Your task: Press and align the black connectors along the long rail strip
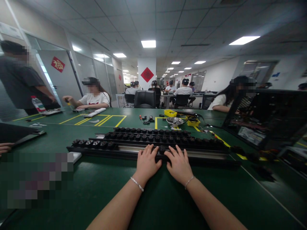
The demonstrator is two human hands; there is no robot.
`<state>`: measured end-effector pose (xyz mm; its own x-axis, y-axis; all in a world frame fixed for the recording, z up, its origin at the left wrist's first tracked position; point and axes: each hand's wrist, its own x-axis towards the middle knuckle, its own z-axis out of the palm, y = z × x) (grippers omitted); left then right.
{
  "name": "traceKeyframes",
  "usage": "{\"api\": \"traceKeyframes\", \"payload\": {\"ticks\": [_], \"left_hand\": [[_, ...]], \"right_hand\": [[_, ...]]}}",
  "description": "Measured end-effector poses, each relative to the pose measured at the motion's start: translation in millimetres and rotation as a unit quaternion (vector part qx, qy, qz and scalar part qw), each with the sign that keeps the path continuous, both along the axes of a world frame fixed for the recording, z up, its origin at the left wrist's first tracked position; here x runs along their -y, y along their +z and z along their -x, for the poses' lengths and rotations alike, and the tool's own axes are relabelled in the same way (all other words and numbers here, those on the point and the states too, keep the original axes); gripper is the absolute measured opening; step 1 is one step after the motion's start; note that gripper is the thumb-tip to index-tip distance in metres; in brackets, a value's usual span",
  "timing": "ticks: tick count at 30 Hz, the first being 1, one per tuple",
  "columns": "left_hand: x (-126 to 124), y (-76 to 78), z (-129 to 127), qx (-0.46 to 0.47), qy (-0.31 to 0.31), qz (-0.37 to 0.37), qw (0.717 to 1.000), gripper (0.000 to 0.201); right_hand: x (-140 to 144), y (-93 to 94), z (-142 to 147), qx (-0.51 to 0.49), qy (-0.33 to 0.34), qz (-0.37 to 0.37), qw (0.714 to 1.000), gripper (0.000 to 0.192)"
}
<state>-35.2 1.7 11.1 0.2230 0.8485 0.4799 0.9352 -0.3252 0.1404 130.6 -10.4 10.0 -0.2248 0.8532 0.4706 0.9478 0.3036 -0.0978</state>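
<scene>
Head view showed the left hand and right hand side by side, fingers spread flat and gripping nothing, resting on the nearest long black strip lying across the green desk; two more strips lay behind.

arms: both are showing bare right up to the bottom of the frame, no sleeves coming into view
left hand: no glove and no rings I can spot
left wrist: wearing a thin beaded bracelet, pale silvery looking
right hand: bare too
right wrist: wearing a thin plain band, light coloured
</scene>
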Motion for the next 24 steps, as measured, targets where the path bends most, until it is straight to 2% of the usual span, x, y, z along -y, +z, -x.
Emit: {"api": "traceKeyframes", "payload": {"ticks": [24], "left_hand": [[1.5,2.5,0.4,-0.009,0.005,0.003,1.000,0.054]], "right_hand": [[1.8,1.7,-10.7,0.002,-0.019,0.027,0.999,0.042]]}}
